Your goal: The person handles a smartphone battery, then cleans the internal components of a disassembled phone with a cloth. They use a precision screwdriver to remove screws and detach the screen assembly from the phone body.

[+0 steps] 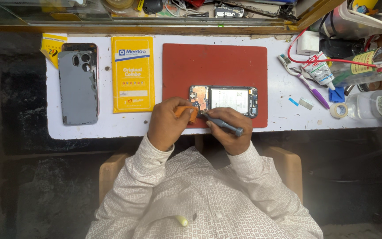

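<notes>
Here the opened phone (223, 101) lies just beyond both hands; left (169, 120) grips an orange piece (185, 112); right (226, 126) grips a screwdriver (224, 124).

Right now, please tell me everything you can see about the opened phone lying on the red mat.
The opened phone lies flat and lengthwise on the red mat, back cover off. Inside show a white-labelled battery in the middle and circuit boards at both ends. The left hand holds an orange tool at its left end; the right hand brings a grey screwdriver to the same corner.
</notes>
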Motion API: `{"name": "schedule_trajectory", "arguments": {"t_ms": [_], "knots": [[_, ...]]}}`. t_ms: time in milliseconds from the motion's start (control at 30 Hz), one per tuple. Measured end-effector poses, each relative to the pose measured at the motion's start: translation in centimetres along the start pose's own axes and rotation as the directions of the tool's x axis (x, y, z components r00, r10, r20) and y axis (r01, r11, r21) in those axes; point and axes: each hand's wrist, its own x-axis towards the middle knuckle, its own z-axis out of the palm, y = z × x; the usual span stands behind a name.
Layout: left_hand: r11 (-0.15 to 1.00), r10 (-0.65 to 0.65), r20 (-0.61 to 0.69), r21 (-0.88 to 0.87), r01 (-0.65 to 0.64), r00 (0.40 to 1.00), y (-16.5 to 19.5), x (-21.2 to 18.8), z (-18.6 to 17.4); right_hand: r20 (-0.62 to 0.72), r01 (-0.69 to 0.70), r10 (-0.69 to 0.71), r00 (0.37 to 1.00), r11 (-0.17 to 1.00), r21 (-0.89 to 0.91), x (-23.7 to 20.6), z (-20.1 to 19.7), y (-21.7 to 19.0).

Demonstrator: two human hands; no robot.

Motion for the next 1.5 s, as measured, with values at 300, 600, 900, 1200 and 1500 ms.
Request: {"name": "schedule_trajectory", "arguments": {"t_ms": [300, 600, 900, 1200, 1500], "knots": [[1.0, -0.003, 0.024, -0.027, 0.004, 1.0, -0.4, 0.2, 0.0, -0.017, 0.022, -0.021, 1.0, 0.999, 0.027, -0.1, 0.0, 0.0], [0.999, -0.034, 0.013, -0.002, 0.034, 0.999, 0.0, 0.1, 0.2, 0.004, 0.03, -0.03, 1.0, 0.998, -0.056, 0.2, 0.4, -0.7], [1.0, 0.001, 0.006, 0.023, -0.001, 1.0, -0.1, 0.2, 0.3, -0.009, 0.027, -0.027, 1.0, 0.998, -0.059, 0.1, 0.4, -0.5], [0.996, 0.059, 0.027, -0.066, -0.057, 0.998, -0.1, -0.1, 0.0, -0.145, -0.009, 0.013, 0.989, 0.999, 0.03, -0.7, -1.4, -0.1], [0.993, 0.093, -0.013, 0.081, -0.091, 0.996, 0.9, 0.0, 1.8, -0.11, 0.035, -0.039, 0.993, 0.999, -0.033, -0.8, -1.0, -0.2]]}}
